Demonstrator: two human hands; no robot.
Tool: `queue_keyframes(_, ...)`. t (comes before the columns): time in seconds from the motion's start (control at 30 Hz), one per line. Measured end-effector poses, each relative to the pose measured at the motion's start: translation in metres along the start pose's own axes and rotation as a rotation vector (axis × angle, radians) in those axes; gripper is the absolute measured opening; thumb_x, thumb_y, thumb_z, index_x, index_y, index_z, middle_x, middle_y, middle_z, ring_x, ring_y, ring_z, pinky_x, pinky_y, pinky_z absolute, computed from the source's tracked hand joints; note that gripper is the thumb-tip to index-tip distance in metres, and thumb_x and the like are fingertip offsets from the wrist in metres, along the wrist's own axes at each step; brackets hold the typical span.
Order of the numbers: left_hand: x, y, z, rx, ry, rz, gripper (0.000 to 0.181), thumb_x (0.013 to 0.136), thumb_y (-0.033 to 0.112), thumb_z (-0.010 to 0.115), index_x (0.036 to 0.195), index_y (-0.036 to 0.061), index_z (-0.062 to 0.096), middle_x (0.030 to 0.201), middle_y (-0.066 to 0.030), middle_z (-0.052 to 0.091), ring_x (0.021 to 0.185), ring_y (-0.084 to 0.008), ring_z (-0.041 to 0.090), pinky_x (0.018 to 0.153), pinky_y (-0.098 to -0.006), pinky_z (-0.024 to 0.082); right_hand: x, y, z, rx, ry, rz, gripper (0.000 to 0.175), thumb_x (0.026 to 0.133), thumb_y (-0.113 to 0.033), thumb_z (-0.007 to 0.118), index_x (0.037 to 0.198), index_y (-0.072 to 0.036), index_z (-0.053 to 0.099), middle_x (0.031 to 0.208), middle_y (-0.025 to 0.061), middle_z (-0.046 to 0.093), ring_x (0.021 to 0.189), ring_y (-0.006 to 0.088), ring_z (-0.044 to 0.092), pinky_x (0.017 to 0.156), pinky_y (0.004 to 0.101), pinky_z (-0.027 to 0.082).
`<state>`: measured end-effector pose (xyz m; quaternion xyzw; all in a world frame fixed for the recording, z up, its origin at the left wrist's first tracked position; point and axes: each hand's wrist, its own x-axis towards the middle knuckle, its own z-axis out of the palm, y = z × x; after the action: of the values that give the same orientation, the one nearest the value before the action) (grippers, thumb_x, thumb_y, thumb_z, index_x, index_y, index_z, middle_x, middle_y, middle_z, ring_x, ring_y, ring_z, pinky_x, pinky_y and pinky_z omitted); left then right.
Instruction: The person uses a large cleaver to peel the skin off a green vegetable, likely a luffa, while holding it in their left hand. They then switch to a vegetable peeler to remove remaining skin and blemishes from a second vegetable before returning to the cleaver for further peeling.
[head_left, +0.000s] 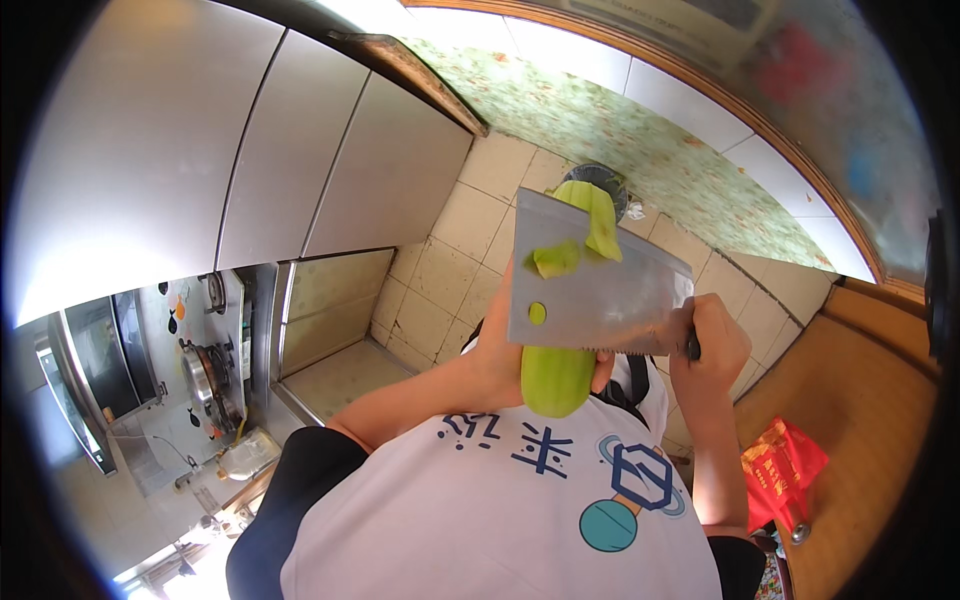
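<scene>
My left hand (499, 364) is wrapped around a long pale-green gourd (556, 382), with its fingertips showing on the far side. My right hand (716, 337) grips the dark handle of a wide steel cleaver (600, 300). The blade lies across the gourd and hides its middle and much of my left hand. Green shows through the round hole in the blade. A cut green piece (556, 259) sits on the flat of the steel, and a strip of peel (602, 225) hangs over its far edge, by the gourd's upper end.
Below the gourd's far end, a lined dark bin (611, 180) stands on the tiled floor (480, 217). Silver cabinet doors (390, 165) rise at left, above a stove (210, 375). A red bag (784, 472) lies on a wooden surface (862, 405) at right.
</scene>
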<state>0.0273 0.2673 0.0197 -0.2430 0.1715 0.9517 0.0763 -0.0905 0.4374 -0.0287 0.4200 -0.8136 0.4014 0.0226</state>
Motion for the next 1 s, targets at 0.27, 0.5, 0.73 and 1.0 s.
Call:
queue_keyframes(0.27,0.004,0.002,0.006,-0.048,-0.053,0.06,0.068,0.093,0.067,0.018,0.096,0.006,0.048,0.07,-0.0092,0.048,0.056,-0.0201,0.05,0.043,-0.034,0.047,-0.012,0.046,0.019,-0.006,-0.202,0.505,0.026,0.087,-0.009,0.06,0.067,0.0,0.046,0.055,0.0114,0.047,0.047,0.0221,0.043,0.048,0.0298,0.035)
queue_keyframes(0.5,0.014,0.0,0.0,-0.17,-0.007,0.077,0.067,0.092,0.069,0.023,0.095,0.0076,0.05,0.07,-0.0069,0.051,0.053,-0.018,0.053,0.043,-0.0323,0.05,0.005,0.013,0.007,0.422,-0.142,0.694,0.023,0.092,-0.013,0.059,0.074,0.001,0.055,0.056,0.0034,0.051,0.052,0.0055,0.044,0.049,0.0245,0.035)
queue_keyframes(0.73,0.025,-0.005,-0.003,-0.259,0.145,0.064,0.066,0.088,0.072,0.037,0.095,0.008,0.053,0.072,-0.0054,0.054,0.059,-0.0147,0.054,0.053,-0.0281,0.047,0.006,-0.027,-0.034,0.191,-0.215,0.007,0.016,0.069,0.001,0.066,0.07,-0.002,0.051,0.067,0.0079,0.055,0.051,0.0225,0.051,0.047,0.0299,0.039)
queue_keyframes(1.0,0.027,-0.018,0.005,0.029,0.174,0.199,0.061,0.094,0.065,0.032,0.086,0.0072,0.05,0.064,-0.0062,0.047,0.053,-0.0148,0.046,0.048,-0.0266,0.038,-0.002,-0.033,-0.037,0.125,-0.258,-0.223,0.031,0.048,-0.005,0.07,0.062,-0.008,0.043,0.063,0.0052,0.046,0.047,0.023,0.046,0.041,0.0334,0.033)
